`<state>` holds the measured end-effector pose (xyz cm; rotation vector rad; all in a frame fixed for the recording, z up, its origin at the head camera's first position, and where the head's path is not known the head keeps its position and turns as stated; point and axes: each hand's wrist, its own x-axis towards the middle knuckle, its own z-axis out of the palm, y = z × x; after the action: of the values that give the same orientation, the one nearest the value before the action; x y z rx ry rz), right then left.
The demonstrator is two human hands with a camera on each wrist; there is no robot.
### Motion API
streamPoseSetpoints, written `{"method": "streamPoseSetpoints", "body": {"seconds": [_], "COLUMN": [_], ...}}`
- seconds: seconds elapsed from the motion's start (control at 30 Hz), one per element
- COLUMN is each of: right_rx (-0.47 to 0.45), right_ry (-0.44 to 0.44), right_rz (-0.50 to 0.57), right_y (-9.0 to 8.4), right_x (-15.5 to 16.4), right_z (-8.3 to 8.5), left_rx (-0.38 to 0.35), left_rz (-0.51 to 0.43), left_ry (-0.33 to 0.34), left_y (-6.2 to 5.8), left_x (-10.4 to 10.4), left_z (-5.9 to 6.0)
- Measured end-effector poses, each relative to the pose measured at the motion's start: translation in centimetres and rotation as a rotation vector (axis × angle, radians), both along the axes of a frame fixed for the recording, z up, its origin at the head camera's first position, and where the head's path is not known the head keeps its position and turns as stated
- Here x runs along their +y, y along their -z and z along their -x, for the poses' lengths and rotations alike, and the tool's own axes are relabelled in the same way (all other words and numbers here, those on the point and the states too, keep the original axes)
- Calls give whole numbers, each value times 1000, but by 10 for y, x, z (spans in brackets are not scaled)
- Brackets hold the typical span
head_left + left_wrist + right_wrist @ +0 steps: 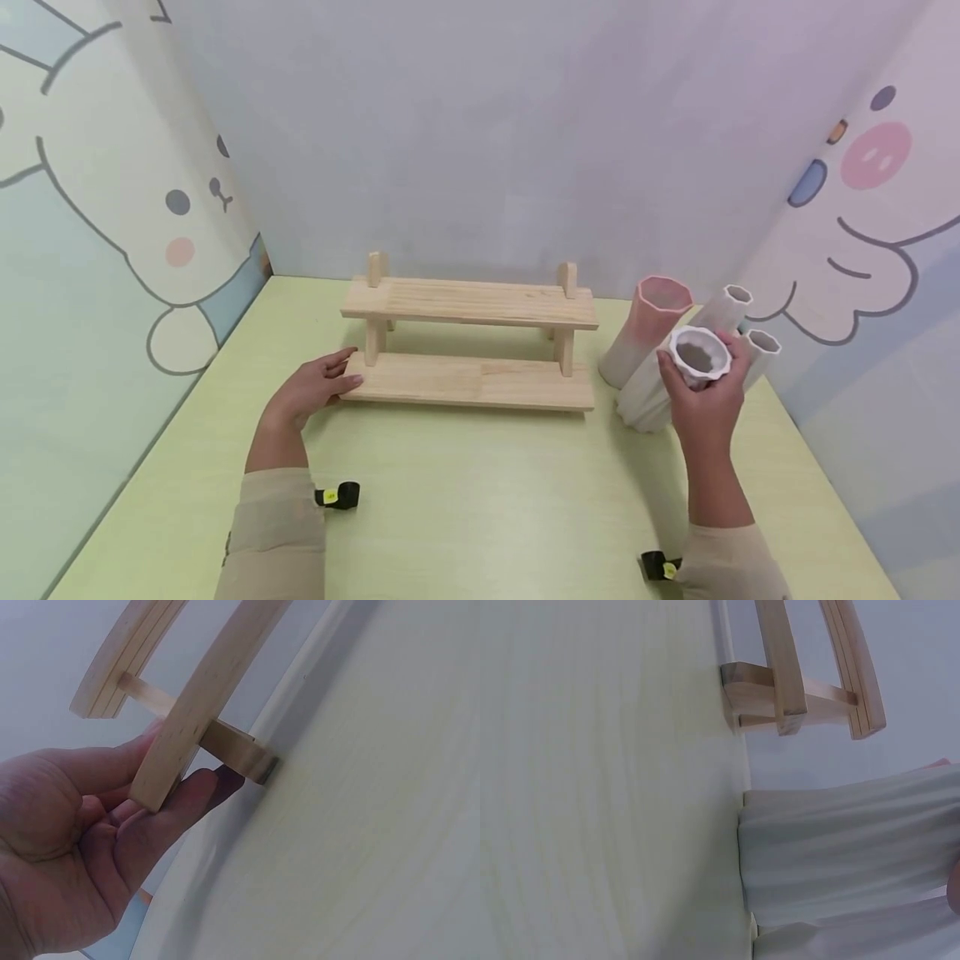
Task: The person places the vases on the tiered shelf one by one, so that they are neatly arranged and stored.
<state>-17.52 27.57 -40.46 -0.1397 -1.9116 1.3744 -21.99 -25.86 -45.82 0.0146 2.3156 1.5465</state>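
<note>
The person's left hand (311, 392) is gripping the left end of the wooden rack (465, 383), thumb on the lower of 2 boards and fingers reaching underneath. The right hand (705, 408) is grasping the fluted white vase (647, 400) around its rim, to the right of the rack. A pink-topped vase (651, 325), a back narrow vase (718, 313) and a right narrow vase (759, 367) are standing close around it on the counter (480, 500).

With the right hand holding only the top, the vase's lower end could swing and topple any of the 3 neighbours. Uneven pressure from the left hand could skew the rack.

The right hand and fluted vase are hiding the narrow vases' bases in the head view. The right wrist view is cutting that hand to a sliver, and its dim vase bodies are overlapping.
</note>
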Motion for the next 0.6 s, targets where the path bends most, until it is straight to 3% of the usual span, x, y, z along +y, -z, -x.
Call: {"method": "streamPoseSetpoints", "body": {"seconds": [0.6], "right_rx": [-19], "right_ry": [40], "right_rz": [-36], "right_y": [-2], "right_x": [1], "right_z": [-1], "left_rx": [10], "left_rz": [14], "left_ry": [-8], "left_y": [1], "left_x": [2], "left_z": [0]}}
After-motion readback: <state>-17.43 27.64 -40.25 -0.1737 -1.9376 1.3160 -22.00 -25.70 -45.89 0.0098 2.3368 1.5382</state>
